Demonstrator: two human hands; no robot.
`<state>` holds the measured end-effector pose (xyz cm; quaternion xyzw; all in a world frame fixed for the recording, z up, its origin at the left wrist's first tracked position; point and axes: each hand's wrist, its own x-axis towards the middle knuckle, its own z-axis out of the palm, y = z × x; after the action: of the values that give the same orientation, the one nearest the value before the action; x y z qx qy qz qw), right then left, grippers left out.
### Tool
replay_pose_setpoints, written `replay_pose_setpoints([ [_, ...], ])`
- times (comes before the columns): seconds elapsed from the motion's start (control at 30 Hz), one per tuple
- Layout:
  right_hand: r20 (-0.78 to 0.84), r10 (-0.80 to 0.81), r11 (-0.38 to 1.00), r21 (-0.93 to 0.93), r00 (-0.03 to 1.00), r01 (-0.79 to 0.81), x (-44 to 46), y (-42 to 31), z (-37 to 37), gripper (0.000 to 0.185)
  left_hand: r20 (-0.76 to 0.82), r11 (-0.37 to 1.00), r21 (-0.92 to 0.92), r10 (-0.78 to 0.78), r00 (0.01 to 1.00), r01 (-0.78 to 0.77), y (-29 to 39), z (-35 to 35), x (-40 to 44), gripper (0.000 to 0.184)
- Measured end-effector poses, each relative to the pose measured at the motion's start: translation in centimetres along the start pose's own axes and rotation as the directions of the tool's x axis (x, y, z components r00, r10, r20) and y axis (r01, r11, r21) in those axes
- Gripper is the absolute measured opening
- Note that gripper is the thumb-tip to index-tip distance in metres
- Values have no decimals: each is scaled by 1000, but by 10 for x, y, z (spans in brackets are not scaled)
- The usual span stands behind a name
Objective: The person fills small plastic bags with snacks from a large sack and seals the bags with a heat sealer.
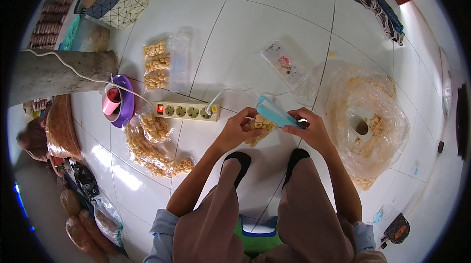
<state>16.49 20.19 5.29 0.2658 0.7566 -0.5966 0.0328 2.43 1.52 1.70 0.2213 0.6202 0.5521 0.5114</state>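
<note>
Two bare hands are working low over a tiled floor, between two feet in black socks [237, 167]. One small clear bag [261, 126] is being held up by its edge: the left hand [239, 126] is pinching it between thumb and fingers. One light-blue handheld device [274, 112] is resting in the right hand [310, 125], whose thumb and fingers are grasping its near end. The device is lying slantwise across the upper part of the small bag; whether its two arms are meeting on the plastic is not clear. One power strip [186, 111] is lying to the left, bearing one red switch and one white plug. Three filled packets [156, 62] are lying in a column beyond the strip, while more bags [152, 148] are overlapping nearer the person, too tangled to count. One purple basin [128, 101] is standing beside them, with one pink cup [111, 100] sitting in it. On the right, one large clear bag [338, 101] is spreading over the floor, holding loose snacks. The small bag is looking crinkled and see-through, and its contents are showing as pale yellow, chunky, hollow-looking pieces, packed closely together below the device.
</note>
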Motion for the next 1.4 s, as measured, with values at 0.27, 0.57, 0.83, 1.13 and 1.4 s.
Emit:
replay_pose_setpoints([
  [0.27,-33,37,999,12,999,-37,1,-2,2,34,-2,999,-48,-10,1000,10,-3,-1,-1,47],
  [0.57,-60,8,999,-44,998,-11,1,1,5,31,4,996,-41,-81,997,81,1,-1,-2,42],
  [0.83,-142,-79,992,-110,987,63,-2,-2,12,29,-7,993,-59,-106,994,105,-2,0,-2,45],
  [1.13,-182,-137,984,-138,974,113,-4,-5,14,30,-3,995,-73,-75,997,74,-7,0,-1,46],
  [1.4,-224,-221,966,-183,949,182,-3,-6,15,32,-24,997,-66,-29,999,28,-8,2,-1,50],
])
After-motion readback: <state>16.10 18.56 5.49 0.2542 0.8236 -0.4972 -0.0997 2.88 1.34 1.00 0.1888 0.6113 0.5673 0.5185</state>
